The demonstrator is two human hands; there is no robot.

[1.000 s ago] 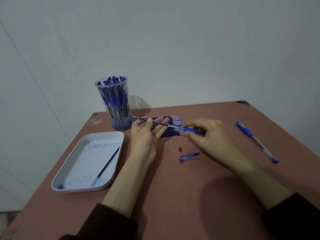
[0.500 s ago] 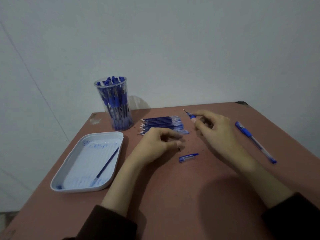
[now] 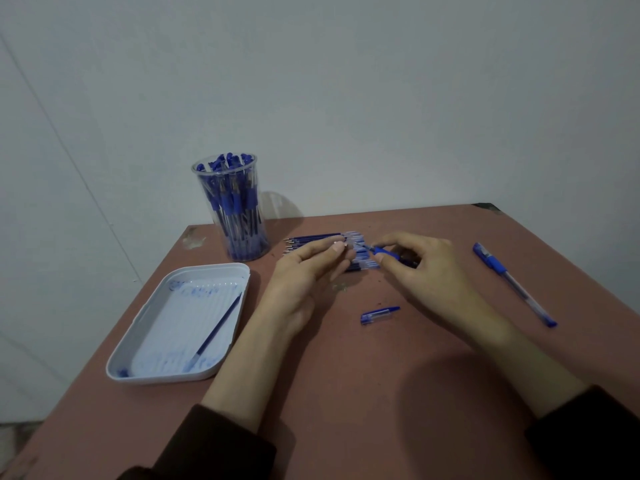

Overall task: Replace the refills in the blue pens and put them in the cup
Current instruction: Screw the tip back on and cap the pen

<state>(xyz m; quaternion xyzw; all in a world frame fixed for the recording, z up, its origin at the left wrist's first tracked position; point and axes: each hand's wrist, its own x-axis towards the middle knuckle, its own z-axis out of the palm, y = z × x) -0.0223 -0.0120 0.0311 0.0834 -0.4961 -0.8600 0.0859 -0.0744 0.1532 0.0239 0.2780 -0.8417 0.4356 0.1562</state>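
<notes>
My right hand (image 3: 426, 271) grips a blue pen (image 3: 381, 251) by its blue grip section. The pen's point faces left toward my left hand (image 3: 304, 271). My left thumb and forefinger pinch a small pen tip piece (image 3: 338, 244) just in front of that point; it is mostly hidden by the fingers. Both hands hover over a pile of blue refills (image 3: 311, 240) on the table. A clear cup (image 3: 235, 209) packed with several blue pens stands at the back left. A loose pen cap (image 3: 379, 314) lies in front of my hands.
A white tray (image 3: 138, 358) at the left holds one used refill (image 3: 218, 327) and ink smears. Another capped blue pen (image 3: 512, 282) lies at the right. The brown table (image 3: 346, 393) ends at a grey wall behind the cup.
My left hand has risen from the table by the cap to the pen's point, now pinching a small piece. My right hand has brought the pen lower and leftward to meet it.
</notes>
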